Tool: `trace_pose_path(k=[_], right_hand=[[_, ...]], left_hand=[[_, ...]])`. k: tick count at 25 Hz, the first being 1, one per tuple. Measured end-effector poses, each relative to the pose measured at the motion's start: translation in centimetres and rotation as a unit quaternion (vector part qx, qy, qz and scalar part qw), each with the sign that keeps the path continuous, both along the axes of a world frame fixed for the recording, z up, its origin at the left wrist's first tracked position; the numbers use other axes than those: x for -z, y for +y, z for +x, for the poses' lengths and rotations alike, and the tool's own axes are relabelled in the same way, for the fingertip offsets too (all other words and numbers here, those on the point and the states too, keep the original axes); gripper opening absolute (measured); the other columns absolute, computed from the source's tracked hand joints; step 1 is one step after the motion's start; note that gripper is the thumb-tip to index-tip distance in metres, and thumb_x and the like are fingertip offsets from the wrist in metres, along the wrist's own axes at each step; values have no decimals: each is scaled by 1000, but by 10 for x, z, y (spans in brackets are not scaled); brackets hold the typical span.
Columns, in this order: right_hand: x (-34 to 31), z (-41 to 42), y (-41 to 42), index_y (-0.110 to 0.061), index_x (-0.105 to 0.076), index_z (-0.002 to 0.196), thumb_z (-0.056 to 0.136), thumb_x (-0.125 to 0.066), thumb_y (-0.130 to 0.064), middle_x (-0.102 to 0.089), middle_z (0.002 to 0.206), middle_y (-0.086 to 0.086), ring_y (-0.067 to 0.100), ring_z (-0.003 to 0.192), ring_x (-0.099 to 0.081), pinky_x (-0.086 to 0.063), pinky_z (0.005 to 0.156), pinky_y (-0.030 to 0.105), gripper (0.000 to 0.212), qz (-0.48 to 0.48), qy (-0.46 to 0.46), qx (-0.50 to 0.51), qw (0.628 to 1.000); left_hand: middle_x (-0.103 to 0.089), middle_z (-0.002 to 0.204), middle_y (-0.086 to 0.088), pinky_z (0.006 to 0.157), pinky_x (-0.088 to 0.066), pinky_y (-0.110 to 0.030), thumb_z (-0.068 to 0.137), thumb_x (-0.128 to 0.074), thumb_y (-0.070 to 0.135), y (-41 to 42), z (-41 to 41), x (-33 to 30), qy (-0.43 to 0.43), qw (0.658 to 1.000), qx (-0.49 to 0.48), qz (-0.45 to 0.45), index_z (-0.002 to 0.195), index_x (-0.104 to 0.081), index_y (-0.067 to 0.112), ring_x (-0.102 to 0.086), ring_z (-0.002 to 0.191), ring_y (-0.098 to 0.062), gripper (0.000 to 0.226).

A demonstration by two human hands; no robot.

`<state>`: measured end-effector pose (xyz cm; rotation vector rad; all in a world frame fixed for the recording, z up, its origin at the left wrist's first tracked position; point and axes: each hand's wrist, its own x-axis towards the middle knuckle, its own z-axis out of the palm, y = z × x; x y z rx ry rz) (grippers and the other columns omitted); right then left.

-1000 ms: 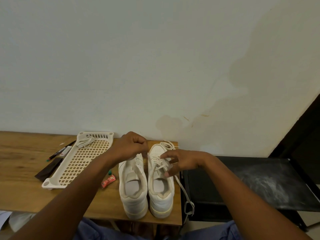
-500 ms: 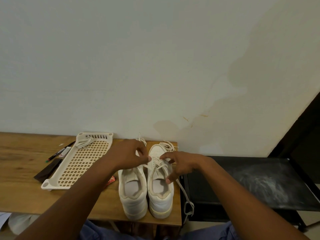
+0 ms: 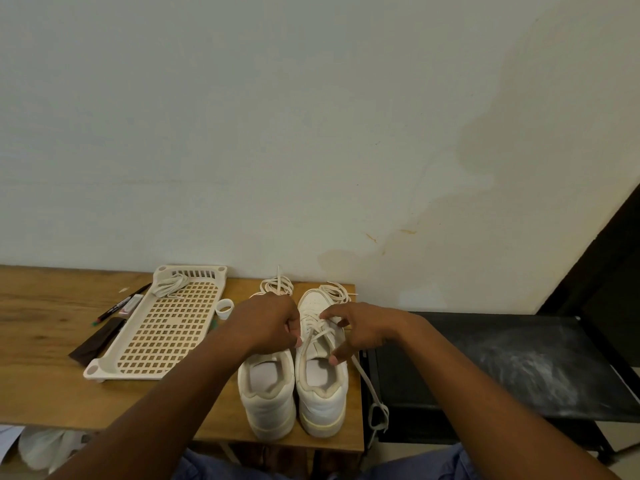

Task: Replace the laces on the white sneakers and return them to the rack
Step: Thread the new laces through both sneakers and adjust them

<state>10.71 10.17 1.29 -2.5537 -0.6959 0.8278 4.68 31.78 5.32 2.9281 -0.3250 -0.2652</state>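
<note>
While both hands work over the pair of sneakers, the left hand [image 3: 268, 323] is curled with its fingertips pinched on the lace [image 3: 320, 332] at the inner side of the right sneaker [image 3: 320, 362], and the right hand [image 3: 360, 329] pinches the same lace near the eyelets, thumb lower by the shoe's opening. The left sneaker [image 3: 266, 389] and the right one stand side by side at the worktop's [image 3: 45, 386] right front corner, long axes running front to back, heels toward the person and toes toward the wall. One lace end hangs over the right edge. Loose laces [image 3: 277, 284] lie beyond the toes. A perforated rack [image 3: 166, 327] lies to the left.
</note>
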Motion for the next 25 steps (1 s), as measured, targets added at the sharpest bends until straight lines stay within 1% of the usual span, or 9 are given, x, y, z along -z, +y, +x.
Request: trace_pose_path(k=[6,9,11,14,17,19,21,23,25], right_hand=[[-2,-3,1,-34,-35,158,76,-88,-50,-34,165,-5,23,147,-39,-38,119,45,98,-2,3,11,1000],[-10,-6,0,-28,-36,157,82,-85,-42,-37,162,-5,23,144,-42,-40,117,42,91,2,16,12,1000],[-12,-2,-5,-22,-47,148,87,-81,-30,-50,149,0,24,131,-54,-50,109,40,71,12,35,49,998],[-4,2,-10,-13,-68,116,90,-73,-17,-69,117,5,24,108,-67,-58,94,36,26,-27,-11,78,997],[5,-3,-3,-10,-72,95,91,-72,-20,-72,99,6,19,90,-68,-57,80,30,11,-49,-12,62,997],[3,-5,0,-8,-73,91,90,-72,-21,-74,96,10,20,81,-66,-55,74,30,14,-31,-18,70,997],[-8,-5,0,-4,-70,89,90,-70,-25,-76,91,14,28,80,-73,-60,75,35,20,33,-17,107,994],[-24,-7,0,-5,-64,93,94,-64,-20,-74,77,16,34,71,-72,-58,65,36,15,166,33,166,971],[-43,-12,1,-5,-63,98,97,-62,-14,-64,66,12,26,54,-60,-52,54,30,8,315,88,205,923]], left_hand=[[-74,88,18,80,-57,-28,81,-79,34,7,2,-10,11,998,12,-56,81,-81,31,-66,88,-4,3],[-74,89,16,75,-55,-26,84,-74,47,6,0,-10,2,999,-12,-36,78,-79,34,-66,87,-5,15],[-73,87,15,71,-55,-27,87,-66,60,7,1,-10,-32,999,-42,-9,76,-79,35,-65,85,-5,30],[-72,90,12,70,-51,-26,90,-60,63,8,1,-10,-72,996,-56,22,84,-79,34,-64,87,-7,36],[-74,101,14,80,-51,-28,90,-62,60,6,1,-10,-95,995,-40,10,99,-78,37,-65,96,-9,30],[-73,110,17,93,-52,-34,88,-63,57,5,3,-5,-87,994,-28,-55,106,-76,38,-64,101,-7,29],[-71,117,18,101,-51,-37,89,-67,47,1,6,1,-66,987,-25,-143,119,-70,36,-63,111,-6,32],[-69,120,19,104,-51,-33,91,-74,32,-4,9,5,-35,968,-29,-245,131,-62,33,-61,118,-2,42],[-70,118,19,104,-52,-34,90,-76,18,-13,10,2,25,929,-43,-367,136,-58,30,-63,119,-2,51]])
